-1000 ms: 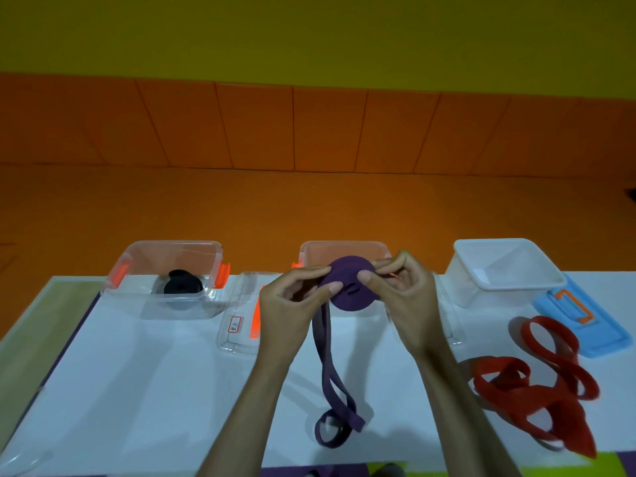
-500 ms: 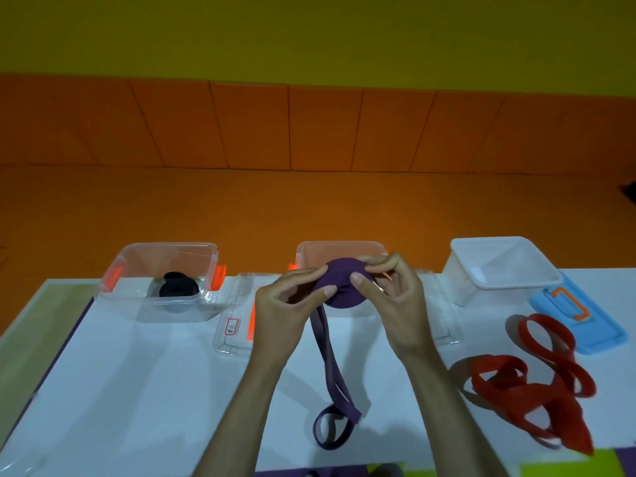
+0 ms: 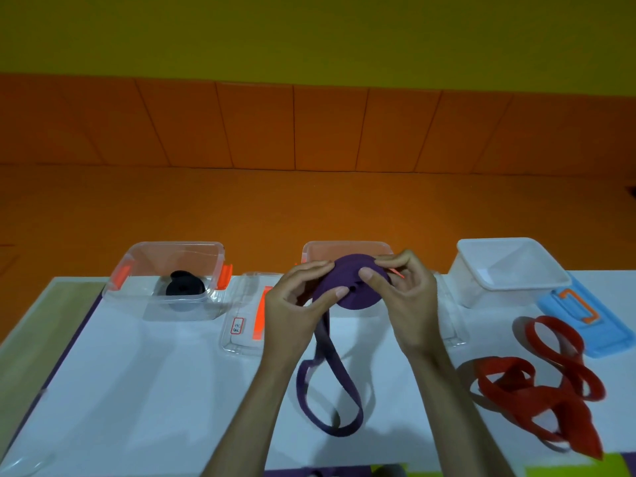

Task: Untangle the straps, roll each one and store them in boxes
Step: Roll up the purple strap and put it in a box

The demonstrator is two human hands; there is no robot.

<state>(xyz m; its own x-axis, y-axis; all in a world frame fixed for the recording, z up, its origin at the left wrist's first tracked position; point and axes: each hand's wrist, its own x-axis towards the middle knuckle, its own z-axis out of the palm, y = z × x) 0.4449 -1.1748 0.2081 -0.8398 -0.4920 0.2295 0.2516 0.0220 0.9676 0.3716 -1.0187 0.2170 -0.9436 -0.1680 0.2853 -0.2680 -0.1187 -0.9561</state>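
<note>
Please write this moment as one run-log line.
left hand, right hand: grip purple strap roll | black strap: boxed | red strap: unrolled

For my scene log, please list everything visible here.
table: 1, white, under everything
left box: 1, clear, far left
middle box: 1, clear, far centre
right box: 1, white, far right
clear lid, second clear lid: 2, clear, beside middle box
blue lid: 1, blue, far right
black strap: 1, black, in left box
red strap: 1, red, tangled, table right
purple strap: 1, purple, part-rolled, held centre
left hand, right hand: 2, gripping purple strap
</note>
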